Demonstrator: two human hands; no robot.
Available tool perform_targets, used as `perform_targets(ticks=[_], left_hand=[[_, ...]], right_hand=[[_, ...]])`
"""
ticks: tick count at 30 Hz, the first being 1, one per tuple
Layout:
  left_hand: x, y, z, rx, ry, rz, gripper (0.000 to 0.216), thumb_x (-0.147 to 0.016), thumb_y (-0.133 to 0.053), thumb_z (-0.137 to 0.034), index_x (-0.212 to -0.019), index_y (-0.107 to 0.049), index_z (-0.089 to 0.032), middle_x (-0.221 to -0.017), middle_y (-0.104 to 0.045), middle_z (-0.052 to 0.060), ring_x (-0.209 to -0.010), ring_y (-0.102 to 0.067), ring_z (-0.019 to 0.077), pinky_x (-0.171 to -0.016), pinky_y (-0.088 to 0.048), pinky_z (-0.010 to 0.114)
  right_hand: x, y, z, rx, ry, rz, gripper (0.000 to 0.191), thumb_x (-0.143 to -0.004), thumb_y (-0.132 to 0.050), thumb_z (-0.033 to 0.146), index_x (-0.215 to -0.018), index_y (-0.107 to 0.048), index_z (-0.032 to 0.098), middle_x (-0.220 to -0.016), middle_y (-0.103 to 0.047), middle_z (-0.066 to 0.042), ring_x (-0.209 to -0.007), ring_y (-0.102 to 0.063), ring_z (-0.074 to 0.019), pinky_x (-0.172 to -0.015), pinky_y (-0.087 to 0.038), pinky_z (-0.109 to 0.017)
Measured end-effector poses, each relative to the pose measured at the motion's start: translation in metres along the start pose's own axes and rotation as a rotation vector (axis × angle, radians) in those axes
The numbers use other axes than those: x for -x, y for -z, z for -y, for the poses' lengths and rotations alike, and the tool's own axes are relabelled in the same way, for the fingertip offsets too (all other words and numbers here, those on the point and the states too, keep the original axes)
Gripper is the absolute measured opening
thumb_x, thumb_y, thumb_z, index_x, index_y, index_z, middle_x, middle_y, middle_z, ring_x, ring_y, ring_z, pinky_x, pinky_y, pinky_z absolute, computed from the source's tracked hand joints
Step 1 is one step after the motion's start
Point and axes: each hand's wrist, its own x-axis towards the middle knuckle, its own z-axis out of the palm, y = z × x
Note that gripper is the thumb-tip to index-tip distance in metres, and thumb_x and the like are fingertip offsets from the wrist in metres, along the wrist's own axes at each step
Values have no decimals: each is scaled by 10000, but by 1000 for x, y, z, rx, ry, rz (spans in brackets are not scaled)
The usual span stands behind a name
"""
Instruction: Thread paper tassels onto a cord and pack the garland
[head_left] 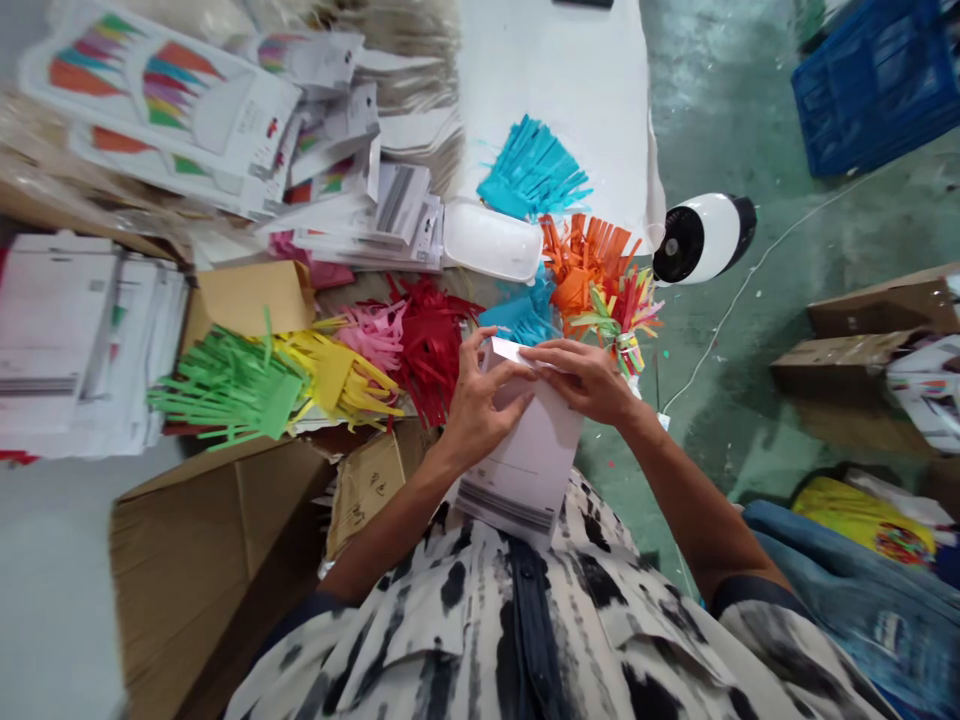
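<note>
A white cardboard box [525,455] with grey stripes near its lower end leans against my shirt, its far end tipped away from me. My left hand [484,400] grips the upper left of the box, thumb on the face and fingers at the far edge. At the far end my right hand [585,380] presses its fingers on the white flap [508,349]. Just beyond the hands lie blue paper fringe [525,315], orange paper fringe [589,265] and a multicoloured fringe bundle [626,315]. Red fringe [429,345] is left of my left hand.
Pink, yellow [337,380] and green fringe [232,385] lie to the left. Printed flat boxes [165,100] are stacked behind them, beside a white plastic tray [491,240]. An open carton [195,560] stands at lower left. A white-and-black fan [709,238] is at right.
</note>
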Motion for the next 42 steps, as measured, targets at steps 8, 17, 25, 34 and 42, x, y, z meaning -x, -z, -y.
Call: perform_targets(ticks=[8,17,25,34,42], left_hand=[[-2,-1,2,0,-29,0,267,-836,-821,-162,-1072,-765,-274,-1564,-315,45,-1465,-439,295,-1251,-426,535],[-7,6,-2,215,168,-113,391,-862,-821,-314,-1182,-608,-242,-1509,-488,116,-1380,-553,274,-1112,-525,423],[-33,16,0,723,574,99,492,-741,-877,-506,-1055,-676,-185,-888,-742,17,-720,-685,155,-632,-537,241],[-32,18,-3,705,547,175,506,-714,-903,-445,-1097,-698,-188,-991,-768,40,-821,-711,180,-697,-557,255],[-25,18,0,675,514,187,602,-634,-956,-412,-1128,-702,-181,-1083,-774,74,-937,-726,223,-766,-578,291]], right_hand=[[2,-3,4,88,-75,-12,393,-1052,-563,280,-1425,-659,356,-1292,-725,-66,-1075,-720,-202,-891,-587,-336],[-4,2,15,-1,-182,72,463,-1026,-605,310,-1485,-606,373,-1308,-719,-65,-1064,-703,-216,-864,-591,-333],[-16,18,8,-340,-230,111,514,-945,-722,406,-1443,-654,300,-1412,-702,-76,-1235,-673,-257,-1022,-556,-402],[-14,18,4,-381,-317,59,448,-877,-800,401,-1296,-748,250,-1230,-763,-73,-1065,-704,-213,-925,-565,-351],[-16,17,11,-384,-309,37,405,-886,-792,378,-1266,-764,240,-1240,-770,-81,-1097,-719,-219,-983,-580,-384]])
